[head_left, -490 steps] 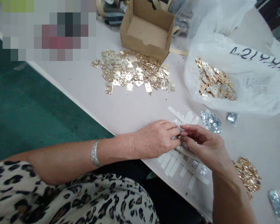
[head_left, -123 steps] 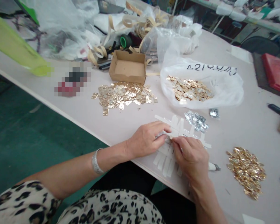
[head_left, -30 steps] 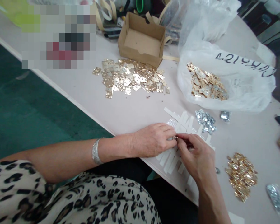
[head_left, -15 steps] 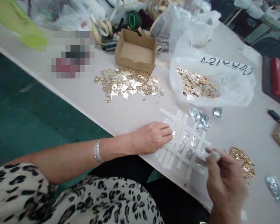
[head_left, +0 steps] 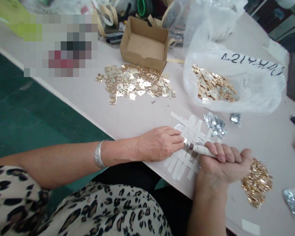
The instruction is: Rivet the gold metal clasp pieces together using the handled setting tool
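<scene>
My left hand [head_left: 159,144] lies low over the table, fingers pressed together at a small shiny metal plate [head_left: 185,141]. A white-handled tool [head_left: 204,150] with a dark metal collar is wrapped in the fist of my right hand [head_left: 226,160]. Its tip points left and meets the plate beside my left fingertips; the exact kind of tip is too small to tell. Beneath both hands, white tape strips [head_left: 173,167] cross over clear plastic on the table. Part of this patch is hidden by my right hand.
Gold plates [head_left: 137,83] lie heaped before an open cardboard box [head_left: 144,47]. A white plastic bag [head_left: 255,95] holds more plates. Silver round pieces [head_left: 215,124], gold pieces [head_left: 257,183] and a clear packet [head_left: 292,205] lie on the right. The table edge [head_left: 88,121] runs diagonally.
My right hand has turned and swung left, bringing the white-handled tool's tip to the plate at my left fingertips. My left hand has stayed nearly in place on the strips.
</scene>
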Demonstrator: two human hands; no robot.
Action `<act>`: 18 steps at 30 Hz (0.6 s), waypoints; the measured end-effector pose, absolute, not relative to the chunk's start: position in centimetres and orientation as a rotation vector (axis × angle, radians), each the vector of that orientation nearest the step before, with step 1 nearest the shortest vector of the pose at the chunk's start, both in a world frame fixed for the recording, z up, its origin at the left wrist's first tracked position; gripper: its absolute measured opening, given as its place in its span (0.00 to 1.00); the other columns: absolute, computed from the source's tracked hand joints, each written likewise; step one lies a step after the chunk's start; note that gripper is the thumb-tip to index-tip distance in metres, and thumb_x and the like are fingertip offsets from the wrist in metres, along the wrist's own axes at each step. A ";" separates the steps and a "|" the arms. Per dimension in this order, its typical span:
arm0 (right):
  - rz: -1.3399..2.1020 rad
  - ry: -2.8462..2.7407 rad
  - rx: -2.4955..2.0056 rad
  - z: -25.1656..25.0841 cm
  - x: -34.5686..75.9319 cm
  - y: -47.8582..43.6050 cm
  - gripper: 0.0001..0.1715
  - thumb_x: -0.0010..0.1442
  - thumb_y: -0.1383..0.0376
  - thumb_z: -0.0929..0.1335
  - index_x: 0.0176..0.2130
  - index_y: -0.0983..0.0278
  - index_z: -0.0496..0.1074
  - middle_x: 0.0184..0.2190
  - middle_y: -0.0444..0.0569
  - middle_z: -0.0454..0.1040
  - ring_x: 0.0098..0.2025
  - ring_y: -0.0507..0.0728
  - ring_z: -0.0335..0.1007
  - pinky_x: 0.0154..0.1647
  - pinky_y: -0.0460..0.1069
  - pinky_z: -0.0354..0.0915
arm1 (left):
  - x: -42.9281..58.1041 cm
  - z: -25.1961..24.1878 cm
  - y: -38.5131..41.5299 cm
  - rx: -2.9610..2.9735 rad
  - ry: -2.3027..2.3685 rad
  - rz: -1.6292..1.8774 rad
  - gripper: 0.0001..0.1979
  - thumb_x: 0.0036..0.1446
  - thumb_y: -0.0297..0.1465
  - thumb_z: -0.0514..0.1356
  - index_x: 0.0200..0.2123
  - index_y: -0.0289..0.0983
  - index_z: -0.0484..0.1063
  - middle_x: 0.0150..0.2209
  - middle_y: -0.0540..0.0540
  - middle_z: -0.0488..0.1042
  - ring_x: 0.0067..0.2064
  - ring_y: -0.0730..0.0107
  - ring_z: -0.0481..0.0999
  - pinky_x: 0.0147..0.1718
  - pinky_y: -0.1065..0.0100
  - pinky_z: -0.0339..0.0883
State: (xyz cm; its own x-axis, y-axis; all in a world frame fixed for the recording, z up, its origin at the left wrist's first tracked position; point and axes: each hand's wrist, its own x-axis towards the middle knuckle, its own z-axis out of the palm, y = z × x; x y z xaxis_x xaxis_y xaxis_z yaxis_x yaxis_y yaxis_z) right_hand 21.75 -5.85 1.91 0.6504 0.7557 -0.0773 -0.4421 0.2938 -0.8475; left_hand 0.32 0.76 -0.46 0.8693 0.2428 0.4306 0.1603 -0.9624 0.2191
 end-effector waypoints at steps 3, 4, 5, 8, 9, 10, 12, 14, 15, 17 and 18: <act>0.841 -0.383 -0.977 1.5 21.5 -5.5 0.33 0.52 0.59 0.65 0.16 0.60 0.35 0.12 0.34 0.30 0.12 0.45 0.30 0.16 0.45 0.42 | 0.3 -0.4 0.8 2.859 0.317 0.683 0.13 0.70 0.29 0.51 0.47 0.34 0.74 0.50 0.43 0.77 0.55 0.62 0.72 0.53 0.61 0.70; 0.850 -0.402 -0.967 1.5 21.4 -5.4 0.33 0.51 0.60 0.65 0.16 0.60 0.35 0.12 0.34 0.30 0.11 0.45 0.31 0.16 0.45 0.42 | 0.3 -0.4 0.8 2.857 0.324 0.677 0.13 0.70 0.29 0.51 0.47 0.34 0.74 0.50 0.43 0.77 0.56 0.62 0.72 0.53 0.61 0.69; 0.858 -0.417 -0.951 1.4 21.5 -5.4 0.32 0.51 0.61 0.65 0.16 0.60 0.36 0.12 0.34 0.31 0.11 0.45 0.31 0.16 0.45 0.42 | 0.3 -0.4 0.8 2.853 0.328 0.676 0.13 0.70 0.29 0.50 0.47 0.34 0.74 0.51 0.43 0.77 0.56 0.62 0.72 0.53 0.61 0.70; 0.883 -0.432 -0.898 1.2 21.8 -5.3 0.29 0.51 0.63 0.64 0.15 0.60 0.38 0.11 0.33 0.32 0.11 0.44 0.32 0.15 0.45 0.43 | 0.3 -0.4 0.8 2.831 0.335 0.686 0.13 0.69 0.28 0.51 0.46 0.34 0.74 0.51 0.43 0.77 0.56 0.61 0.72 0.54 0.61 0.70; 0.889 -0.436 -0.888 1.1 21.9 -5.2 0.28 0.51 0.63 0.64 0.15 0.60 0.39 0.11 0.33 0.33 0.11 0.44 0.32 0.15 0.45 0.42 | 0.3 -0.4 0.8 2.821 0.333 0.696 0.12 0.69 0.28 0.51 0.46 0.34 0.75 0.51 0.43 0.77 0.56 0.61 0.73 0.54 0.61 0.69; 0.891 -0.443 -0.886 1.1 22.0 -5.2 0.28 0.51 0.63 0.64 0.15 0.59 0.40 0.10 0.33 0.33 0.10 0.44 0.32 0.14 0.45 0.42 | 0.3 -0.4 0.8 2.810 0.330 0.706 0.12 0.69 0.28 0.52 0.46 0.33 0.75 0.51 0.43 0.77 0.56 0.60 0.73 0.54 0.61 0.69; 0.885 -0.468 -0.905 1.4 21.8 -5.0 0.27 0.51 0.64 0.63 0.14 0.60 0.40 0.10 0.34 0.33 0.10 0.44 0.32 0.14 0.44 0.41 | 0.3 -0.4 0.8 2.786 0.328 0.715 0.11 0.68 0.27 0.53 0.45 0.33 0.75 0.51 0.43 0.77 0.56 0.60 0.73 0.55 0.60 0.69; 0.858 -0.516 -0.949 2.0 21.1 -4.9 0.27 0.52 0.64 0.63 0.15 0.60 0.39 0.10 0.34 0.34 0.09 0.44 0.33 0.13 0.44 0.40 | 0.4 -0.4 0.8 2.762 0.328 0.713 0.10 0.67 0.27 0.54 0.43 0.33 0.75 0.50 0.42 0.77 0.55 0.60 0.74 0.55 0.60 0.70; 0.838 -0.557 -0.980 2.5 20.6 -4.8 0.27 0.54 0.63 0.62 0.15 0.61 0.40 0.10 0.35 0.34 0.09 0.44 0.33 0.13 0.44 0.41 | 0.4 -0.4 0.8 2.751 0.331 0.711 0.09 0.67 0.27 0.55 0.43 0.33 0.76 0.50 0.42 0.77 0.55 0.60 0.74 0.55 0.60 0.70; 0.808 -0.684 -1.048 3.6 19.4 -4.6 0.26 0.57 0.62 0.60 0.16 0.61 0.39 0.10 0.35 0.35 0.10 0.44 0.33 0.13 0.44 0.42 | 0.5 -0.5 0.8 2.737 0.338 0.719 0.09 0.66 0.27 0.55 0.41 0.34 0.76 0.50 0.42 0.78 0.55 0.61 0.74 0.55 0.60 0.70; 0.799 -0.757 -1.071 4.0 18.9 -4.6 0.26 0.58 0.62 0.60 0.17 0.62 0.39 0.11 0.36 0.36 0.10 0.44 0.34 0.13 0.44 0.43 | 0.5 -0.5 0.8 2.735 0.342 0.729 0.09 0.66 0.27 0.55 0.40 0.34 0.76 0.50 0.42 0.78 0.55 0.62 0.74 0.55 0.60 0.70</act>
